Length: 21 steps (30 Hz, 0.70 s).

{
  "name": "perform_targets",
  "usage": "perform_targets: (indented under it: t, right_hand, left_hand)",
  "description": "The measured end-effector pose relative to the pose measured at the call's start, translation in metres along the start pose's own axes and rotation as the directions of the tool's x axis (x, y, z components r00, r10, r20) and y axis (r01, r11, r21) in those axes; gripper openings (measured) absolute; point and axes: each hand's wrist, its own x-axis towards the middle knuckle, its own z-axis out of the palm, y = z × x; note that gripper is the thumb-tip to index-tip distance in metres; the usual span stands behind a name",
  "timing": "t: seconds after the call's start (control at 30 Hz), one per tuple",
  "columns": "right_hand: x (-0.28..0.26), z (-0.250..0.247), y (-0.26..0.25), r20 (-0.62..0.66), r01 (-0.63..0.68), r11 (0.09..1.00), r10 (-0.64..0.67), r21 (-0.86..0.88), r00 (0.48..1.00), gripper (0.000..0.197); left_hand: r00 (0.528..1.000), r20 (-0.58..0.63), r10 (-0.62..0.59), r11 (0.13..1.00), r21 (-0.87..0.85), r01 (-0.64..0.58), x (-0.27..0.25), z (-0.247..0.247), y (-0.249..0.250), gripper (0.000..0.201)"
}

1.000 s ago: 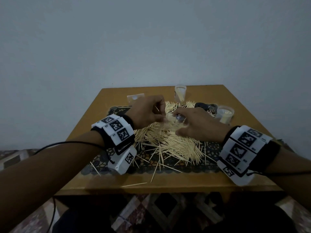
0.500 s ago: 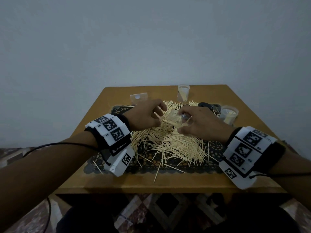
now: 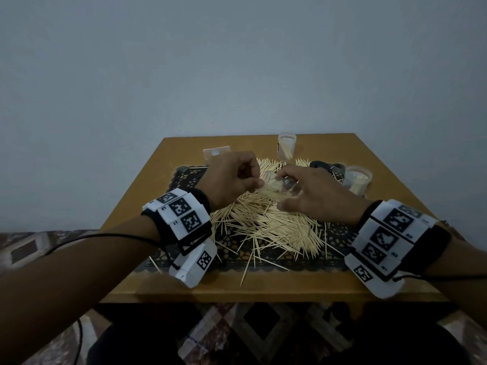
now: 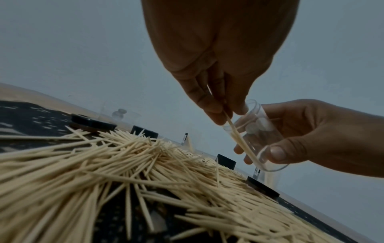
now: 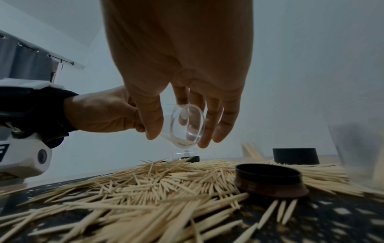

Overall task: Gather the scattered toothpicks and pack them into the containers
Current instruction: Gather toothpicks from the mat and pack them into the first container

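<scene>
- Head view: right hand [image 3: 311, 196] holds a clear container [image 3: 276, 184] tipped on its side above the toothpick pile [image 3: 263, 225], mouth turned toward the left hand [image 3: 232, 180].
- Left wrist view: left hand's thumb and fingers [image 4: 207, 105] curl in a pinch on a small bundle of toothpicks [image 4: 241, 143], the points already inside the container's mouth.
- Right wrist view: right thumb on one side, fingers [image 5: 218, 125] on the other, wrapped loosely round the container wall; its clear base faces the camera.
- Step in hand, as I judge it: feeding a pinched bundle into the held container. Far from done; most toothpicks lie loose on the dark patterned mat [image 3: 184, 180].
- Next move likely calls for sliding the bundle down the wall and releasing only once the tips are well in; a few picks could snag on the rim or slip out of the tilted mouth.
- Two more containers stand upright: one at the far table edge [image 3: 286, 148], one at far right [image 3: 358, 181], both with toothpicks in them.
- Black lids [image 5: 270, 180] lie among the pile's right side, near the right hand's path.
- A stray toothpick [image 3: 246, 272] lies over the mat's near edge, close to the table [image 3: 263, 288] front; it may roll off if swept.
- Open room: bare table left of the mat and along the near edge.
</scene>
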Motion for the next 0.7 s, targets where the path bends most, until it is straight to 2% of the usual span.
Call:
perform_targets:
  t: [0.1,0.17,0.23,0.3,0.33,0.37,0.43,0.47,0.5,0.53,0.6,0.7]
  right_hand:
    - [-0.001,0.001,-0.001,-0.009,0.002,1.0,-0.002,0.004,1.0,0.054]
    - [-0.002,0.001,0.0,-0.007,0.002,1.0,-0.002,0.01,1.0,0.054]
    - [-0.004,0.0,0.003,-0.009,-0.002,1.0,0.002,0.014,1.0,0.053]
    - [-0.008,-0.002,0.006,-0.014,-0.011,1.0,0.011,0.007,1.0,0.053]
    - [-0.009,-0.003,0.008,-0.016,-0.016,1.0,0.016,0.008,1.0,0.052]
    - [-0.011,-0.004,0.009,-0.017,-0.02,1.0,0.02,0.013,1.0,0.052]
    - [-0.012,-0.004,0.011,-0.017,-0.022,0.999,0.023,0.027,1.0,0.052]
    - [-0.012,-0.004,0.011,-0.018,-0.023,0.999,0.023,0.029,1.0,0.052]
    - [-0.012,-0.005,0.01,-0.019,-0.021,0.999,0.022,0.03,1.0,0.052]
    - [-0.011,-0.004,0.01,-0.02,-0.02,0.999,0.02,0.03,1.0,0.052]
    - [-0.011,-0.004,0.009,-0.024,-0.012,0.999,0.013,0.031,1.0,0.053]
    - [-0.013,-0.003,0.008,-0.026,-0.014,0.999,0.016,0.046,1.0,0.053]
  left_hand:
    - [1.0,0.003,0.007,0.999,-0.042,-0.007,-0.003,-0.006,0.003,0.008]
    - [1.0,-0.025,0.012,1.0,-0.007,-0.012,-0.007,-0.016,0.005,0.005]
    - [1.0,-0.005,0.007,0.989,0.15,-0.006,-0.015,-0.03,0.005,0.008]
    - [0.986,0.122,-0.111,0.935,0.348,0.062,-0.027,-0.043,0.002,0.029]
    - [0.953,0.208,-0.221,0.888,0.446,0.108,-0.034,-0.048,-0.001,0.046]
    - [0.895,0.291,-0.338,0.833,0.535,0.14,-0.042,-0.051,-0.004,0.065]
    - [0.747,0.406,-0.527,0.73,0.665,0.154,-0.057,-0.052,-0.01,0.1]
    - [0.68,0.437,-0.589,0.688,0.712,0.139,-0.063,-0.052,-0.012,0.111]
    - [0.635,0.449,-0.629,0.653,0.748,0.118,-0.068,-0.052,-0.013,0.119]
    - [0.613,0.451,-0.649,0.63,0.77,0.1,-0.071,-0.052,-0.015,0.123]
    - [0.624,0.439,-0.647,0.619,0.78,0.093,-0.073,-0.051,-0.018,0.125]
    - [0.674,0.431,-0.6,0.673,0.727,0.133,-0.069,-0.048,-0.02,0.116]
